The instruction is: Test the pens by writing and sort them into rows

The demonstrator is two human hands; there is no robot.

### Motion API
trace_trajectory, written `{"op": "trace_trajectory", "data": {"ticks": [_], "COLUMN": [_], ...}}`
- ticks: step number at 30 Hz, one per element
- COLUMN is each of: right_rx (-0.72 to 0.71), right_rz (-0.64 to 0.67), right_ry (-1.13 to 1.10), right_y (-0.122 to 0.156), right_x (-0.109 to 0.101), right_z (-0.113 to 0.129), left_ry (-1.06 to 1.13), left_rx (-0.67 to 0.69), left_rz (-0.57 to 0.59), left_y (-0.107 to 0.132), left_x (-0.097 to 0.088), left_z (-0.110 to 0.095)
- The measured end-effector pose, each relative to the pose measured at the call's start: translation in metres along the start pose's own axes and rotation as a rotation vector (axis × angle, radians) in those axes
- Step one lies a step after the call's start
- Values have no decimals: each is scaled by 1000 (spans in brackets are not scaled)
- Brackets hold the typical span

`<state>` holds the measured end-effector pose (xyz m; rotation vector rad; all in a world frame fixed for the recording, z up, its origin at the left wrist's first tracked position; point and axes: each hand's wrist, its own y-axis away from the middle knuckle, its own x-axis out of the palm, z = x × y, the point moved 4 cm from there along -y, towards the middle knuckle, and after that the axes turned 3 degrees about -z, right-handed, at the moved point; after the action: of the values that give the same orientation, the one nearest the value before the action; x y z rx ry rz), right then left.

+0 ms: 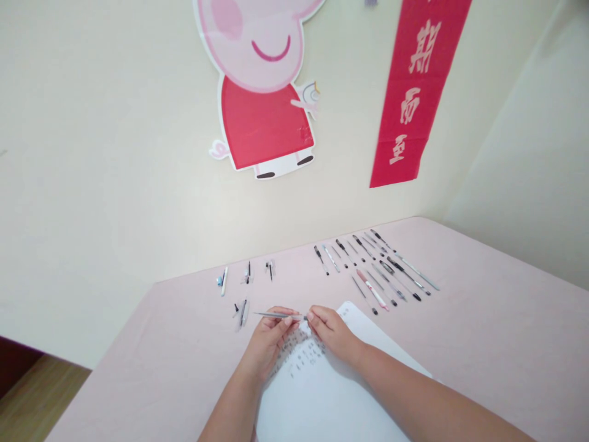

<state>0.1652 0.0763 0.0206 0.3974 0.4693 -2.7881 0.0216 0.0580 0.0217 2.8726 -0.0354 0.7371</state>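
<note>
Above a white sheet of paper [322, 399] with dark handwritten marks, both my hands meet on one slim grey pen [269, 314]. Its thin, tapered end points left. My left hand [269, 337] is closed around the middle of the pen, thumb on top. The fingers of my right hand [332, 331] pinch its dark right end, partly hiding it; whether that end is a cap, I cannot tell. Left of my hands lies a pen in separate pieces [243, 313], with a small black part beside it.
Several pens [368, 242] lie in slanted rows at the back right, including a pink one [372, 290]. More pens in parts lie back left, one with a blue cap [219, 281]. A wall with a pig cutout [269, 123] and red banner [414, 92] stands behind the pink-covered table [138, 368].
</note>
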Motion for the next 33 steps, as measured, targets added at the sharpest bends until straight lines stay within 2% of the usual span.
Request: {"op": "trace_trajectory", "data": {"ticks": [6, 15, 33], "right_rx": [-15, -63, 9], "right_rz": [1, -15, 25], "right_ry": [-27, 78, -68], "right_y": [1, 0, 0], "right_x": [-1, -2, -2], "right_z": [6, 4, 1], "left_ry": [43, 26, -7], "left_rx": [18, 17, 21], "left_rz": [-48, -33, -13], "left_y": [-4, -3, 0], "left_x": [-4, -3, 1], "left_z": [1, 3, -1]}}
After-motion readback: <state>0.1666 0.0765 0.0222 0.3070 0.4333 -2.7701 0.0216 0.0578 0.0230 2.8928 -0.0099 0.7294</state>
